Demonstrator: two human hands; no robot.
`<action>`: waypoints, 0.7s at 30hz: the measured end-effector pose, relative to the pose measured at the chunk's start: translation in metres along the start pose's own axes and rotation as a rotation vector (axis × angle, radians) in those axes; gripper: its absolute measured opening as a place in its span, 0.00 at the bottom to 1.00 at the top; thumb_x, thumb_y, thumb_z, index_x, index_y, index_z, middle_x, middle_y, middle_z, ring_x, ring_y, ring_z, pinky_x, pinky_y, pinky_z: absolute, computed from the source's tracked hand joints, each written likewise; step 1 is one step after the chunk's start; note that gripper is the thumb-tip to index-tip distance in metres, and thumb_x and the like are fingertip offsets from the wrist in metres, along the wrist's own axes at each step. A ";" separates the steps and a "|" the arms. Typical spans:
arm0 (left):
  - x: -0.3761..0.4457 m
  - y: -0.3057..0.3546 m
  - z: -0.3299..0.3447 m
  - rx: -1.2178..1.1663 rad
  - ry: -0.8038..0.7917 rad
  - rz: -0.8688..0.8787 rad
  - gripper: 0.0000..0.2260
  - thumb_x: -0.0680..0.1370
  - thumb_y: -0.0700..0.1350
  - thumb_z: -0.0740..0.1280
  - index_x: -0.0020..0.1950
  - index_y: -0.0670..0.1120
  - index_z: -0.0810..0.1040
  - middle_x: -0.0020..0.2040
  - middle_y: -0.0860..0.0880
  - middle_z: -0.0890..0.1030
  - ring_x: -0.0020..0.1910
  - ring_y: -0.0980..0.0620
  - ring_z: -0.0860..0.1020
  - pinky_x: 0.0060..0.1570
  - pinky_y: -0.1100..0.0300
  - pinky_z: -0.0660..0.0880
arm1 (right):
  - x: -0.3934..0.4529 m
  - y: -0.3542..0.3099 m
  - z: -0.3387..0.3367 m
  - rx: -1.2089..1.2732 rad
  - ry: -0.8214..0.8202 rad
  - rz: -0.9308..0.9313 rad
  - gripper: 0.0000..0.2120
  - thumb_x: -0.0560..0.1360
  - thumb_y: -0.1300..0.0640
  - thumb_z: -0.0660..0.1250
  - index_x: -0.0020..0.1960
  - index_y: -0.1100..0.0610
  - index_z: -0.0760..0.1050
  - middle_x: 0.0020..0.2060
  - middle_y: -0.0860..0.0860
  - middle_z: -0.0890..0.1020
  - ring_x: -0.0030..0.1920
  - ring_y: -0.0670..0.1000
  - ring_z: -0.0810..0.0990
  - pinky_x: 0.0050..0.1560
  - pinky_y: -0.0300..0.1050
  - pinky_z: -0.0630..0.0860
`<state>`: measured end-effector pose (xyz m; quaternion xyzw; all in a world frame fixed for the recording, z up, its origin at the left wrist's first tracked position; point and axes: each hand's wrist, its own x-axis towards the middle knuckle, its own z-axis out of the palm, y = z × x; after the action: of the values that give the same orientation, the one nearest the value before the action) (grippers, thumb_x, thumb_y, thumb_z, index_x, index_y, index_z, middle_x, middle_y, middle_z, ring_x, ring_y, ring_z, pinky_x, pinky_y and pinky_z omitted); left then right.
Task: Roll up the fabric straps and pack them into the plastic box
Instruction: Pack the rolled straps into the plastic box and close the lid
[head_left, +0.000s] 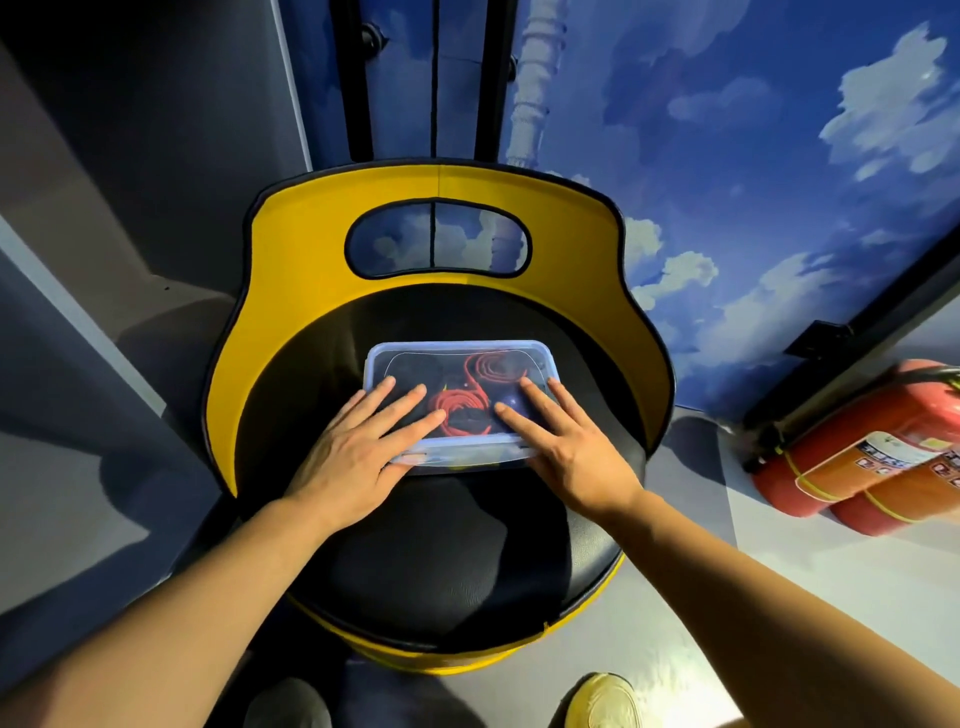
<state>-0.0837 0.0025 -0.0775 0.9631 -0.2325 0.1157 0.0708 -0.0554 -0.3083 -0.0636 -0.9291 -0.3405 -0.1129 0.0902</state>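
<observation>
With red rolled fabric straps (460, 410) inside the lidded clear plastic box (540, 358), left hand (358, 447) and right hand (566, 447) press flat-fingered on its lid; packing looks finished.

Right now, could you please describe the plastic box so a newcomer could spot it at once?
Find the yellow-backed chair. On its black seat lies the plastic box, both hands flat on its lid. It alone is clear, with rolled red straps showing inside.

A round black padded chair seat (441, 561) with a yellow curved backrest (291, 218) carried everything. A clear plastic box (545, 358) with its lid on sat flat on the seat's far half, near the backrest. The chair stood on a pale grey floor (810, 587).
</observation>
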 end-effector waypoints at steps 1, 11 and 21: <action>0.000 0.001 0.001 0.026 0.012 0.010 0.25 0.81 0.55 0.57 0.79 0.60 0.63 0.79 0.52 0.63 0.80 0.42 0.58 0.77 0.43 0.58 | 0.000 0.001 0.000 -0.030 0.014 -0.014 0.26 0.82 0.50 0.60 0.79 0.48 0.61 0.77 0.63 0.62 0.77 0.68 0.58 0.77 0.61 0.51; -0.002 0.009 0.010 0.054 0.087 -0.009 0.29 0.77 0.45 0.71 0.77 0.56 0.68 0.79 0.48 0.65 0.78 0.37 0.59 0.76 0.39 0.58 | -0.002 0.002 0.011 -0.080 -0.023 0.029 0.27 0.82 0.48 0.55 0.80 0.43 0.56 0.80 0.59 0.57 0.78 0.67 0.55 0.76 0.61 0.61; -0.008 0.011 0.001 0.050 -0.026 -0.023 0.28 0.81 0.65 0.52 0.80 0.61 0.58 0.82 0.52 0.54 0.81 0.44 0.48 0.79 0.44 0.49 | -0.007 -0.005 0.005 -0.096 -0.105 0.086 0.30 0.82 0.37 0.52 0.81 0.38 0.44 0.82 0.53 0.48 0.80 0.63 0.47 0.76 0.64 0.61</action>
<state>-0.0949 -0.0038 -0.0798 0.9686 -0.2192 0.1081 0.0450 -0.0633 -0.3078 -0.0696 -0.9507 -0.2989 -0.0764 0.0324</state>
